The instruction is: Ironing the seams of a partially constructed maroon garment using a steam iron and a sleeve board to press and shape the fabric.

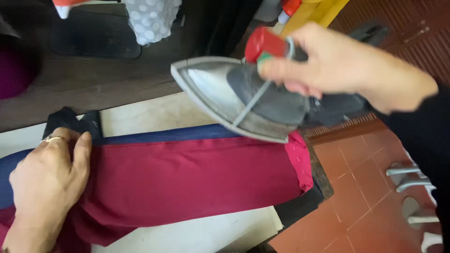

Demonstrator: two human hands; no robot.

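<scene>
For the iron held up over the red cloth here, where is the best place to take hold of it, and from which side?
Grip the iron by its handle, coming from the right, rear end, as the right hand does now. It is tipped on its side, so the metal soleplate faces the camera and its pointed nose aims left, toward the left hand resting flat on the red cloth. Probably hot, so avoid the plate.

- Likely a home ironing corner or small tailoring room, though the blurred view leaves that unsure.
- A padded white ironing surface [187,234] carries a crimson garment [187,178], with an old metal iron [234,100] above it.
- Terracotta floor tiles [361,197] lie right; a dark wooden board [93,79] runs far left.
</scene>
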